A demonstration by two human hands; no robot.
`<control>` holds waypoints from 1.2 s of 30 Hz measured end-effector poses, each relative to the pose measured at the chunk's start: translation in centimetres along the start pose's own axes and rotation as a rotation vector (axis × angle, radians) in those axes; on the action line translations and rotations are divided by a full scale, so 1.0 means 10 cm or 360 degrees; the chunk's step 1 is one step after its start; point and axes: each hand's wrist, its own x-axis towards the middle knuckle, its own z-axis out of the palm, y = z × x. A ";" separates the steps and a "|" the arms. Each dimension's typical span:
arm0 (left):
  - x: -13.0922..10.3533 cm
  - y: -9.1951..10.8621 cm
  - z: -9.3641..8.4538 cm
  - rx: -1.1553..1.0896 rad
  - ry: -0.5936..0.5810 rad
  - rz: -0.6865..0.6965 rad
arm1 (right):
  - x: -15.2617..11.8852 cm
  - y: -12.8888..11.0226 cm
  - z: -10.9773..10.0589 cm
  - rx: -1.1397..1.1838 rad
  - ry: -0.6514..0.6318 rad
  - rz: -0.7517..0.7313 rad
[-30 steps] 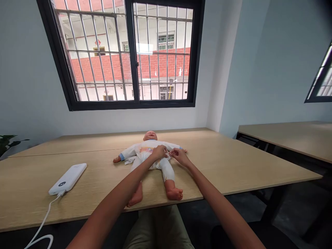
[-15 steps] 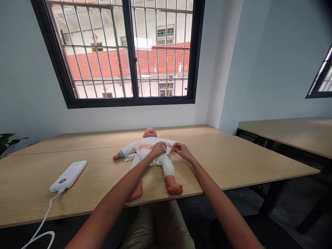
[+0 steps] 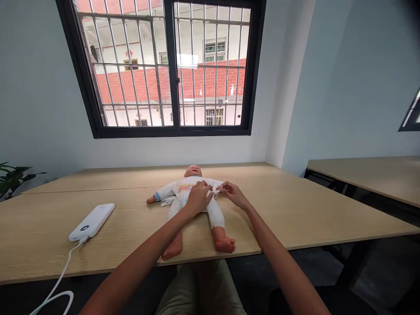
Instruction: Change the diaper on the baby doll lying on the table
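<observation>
A baby doll [image 3: 215, 214] lies on its back on the table, head toward the window and bare feet toward me. It wears a white top with light-blue cuffs, a coloured print on the front and white leggings. A white diaper [image 3: 177, 198] is round its hips, partly hidden by my hands. My left hand [image 3: 198, 199] rests palm down on the diaper's front, fingers laid over the doll's belly. At the doll's hip on the right, my right hand [image 3: 232, 194] pinches the white side edge of the diaper between its fingertips.
A white power bank [image 3: 93, 222] with a white cable [image 3: 67, 267] plugged in lies on the wooden table [image 3: 282, 205] at the left. Behind the table is a barred window [image 3: 173, 87]. A plant [image 3: 15, 177] stands at far left, a second table [image 3: 370, 175] at right.
My left hand has gone from a pinch at the diaper's edge to lying flatter over its front. My right hand keeps its pinch at the side. The view has shifted slightly.
</observation>
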 end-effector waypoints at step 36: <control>-0.28 0.13 -0.06 0.0027 -0.0585 0.0242 | 0.50 -0.02 0.49 -0.0508 -0.0192 -0.0112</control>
